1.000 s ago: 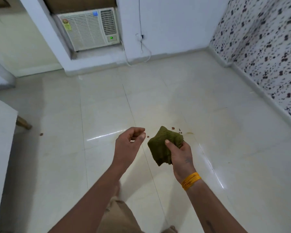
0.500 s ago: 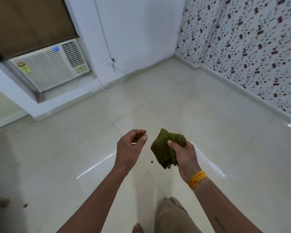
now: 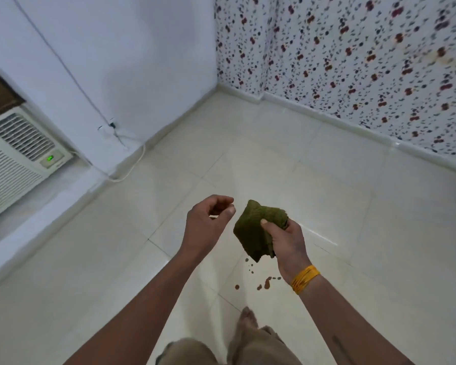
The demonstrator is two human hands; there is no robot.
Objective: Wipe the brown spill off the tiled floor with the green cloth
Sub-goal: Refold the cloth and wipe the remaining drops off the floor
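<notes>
Two hands are raised over the tiled floor point(image 3: 327, 206). Green cloth point(image 3: 256, 230) is bunched in the right hand point(image 3: 284, 241), thumb clamped on top; left hand point(image 3: 206, 225) is loosely curled, holding nothing. Cloth is judged soft, light, floppy: best kept wadded as a pad. Brown spill point(image 3: 263, 281) is scattered below, unwiped. No containers are seen.

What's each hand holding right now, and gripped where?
The right hand holds the bunched green cloth by its right side, thumb pressed on the front, the rest hanging free. The left hand is loosely curled and holds nothing.
</notes>
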